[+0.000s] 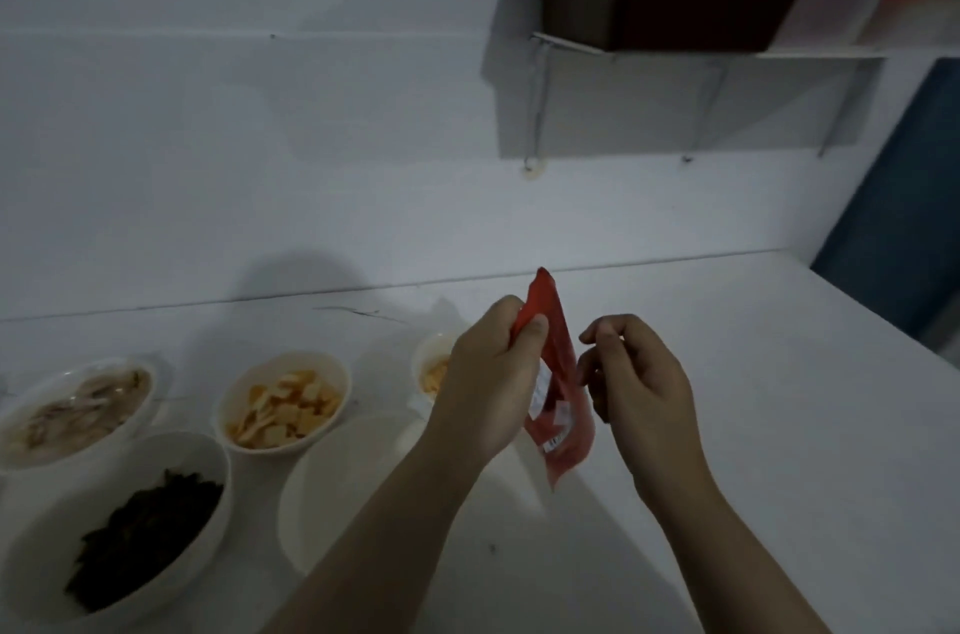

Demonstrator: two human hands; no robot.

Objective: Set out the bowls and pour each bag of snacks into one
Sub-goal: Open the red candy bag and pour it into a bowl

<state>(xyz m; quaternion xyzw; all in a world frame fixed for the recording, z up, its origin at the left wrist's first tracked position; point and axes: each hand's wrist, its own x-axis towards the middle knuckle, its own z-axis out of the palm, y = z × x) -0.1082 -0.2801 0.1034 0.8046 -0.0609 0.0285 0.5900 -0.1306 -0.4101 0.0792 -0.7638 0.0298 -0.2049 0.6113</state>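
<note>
Left hand (488,384) raised over the white table (779,425), thumb and fingers pinched on the upper left edge of a red snack bag (558,389). Bag hangs upright and slightly tilted, top corner pointing away toward the wall, bottom corner dangling clear of the table. Pale label patch visible on its near face; print too blurred to read.

Right hand (636,379) just right of the bag, level with its middle. Fingers curled loosely, fingertips near the bag's right edge; cannot tell whether they touch it. No firm grip seen there.

Below the left forearm: an empty white bowl (337,477), partly covered by the arm. Behind the left hand, mostly hidden: another white bowl (428,363) with pale orange pieces showing at its edge.

Further left of the left hand: a bowl of yellow-orange chips (284,407). Down and left from that, close to the camera, a bowl of dark, almost black snacks (119,529). At the far left, a bowl of pale beige pieces (72,412), rim partly cut by the frame.

All bowls sit on the table, grouped left of the hands. Table to the right of the right hand bare. Light dim, colours muted.
</note>
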